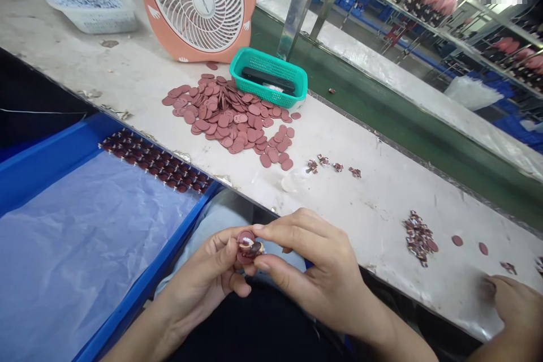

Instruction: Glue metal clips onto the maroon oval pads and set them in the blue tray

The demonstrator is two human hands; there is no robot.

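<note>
Between my two hands, above my lap, is a small figurine on a maroon oval disc (245, 257), brown with white and tan parts. My left hand (214, 263) pinches its left side between thumb and fingers. On its right side, the thumb and index finger of my right hand (316, 266) close on the same piece. Past my hands, a heap of maroon oval discs (229, 116) lies on the table. Several small brown figurine pieces (338, 167) lie apart to the right of it. At the left, rows of finished-looking figurines on discs (153, 161) stand in a blue tray (203, 195).
An orange fan (250, 5) and a green basket (269, 59) holding a dark object stand behind the heap. A white basket (91, 22) sits far left. Another person's hand (515, 297) is at the right, near a cluster of figurine pieces (418, 237). A green conveyor belt (360, 102) runs behind.
</note>
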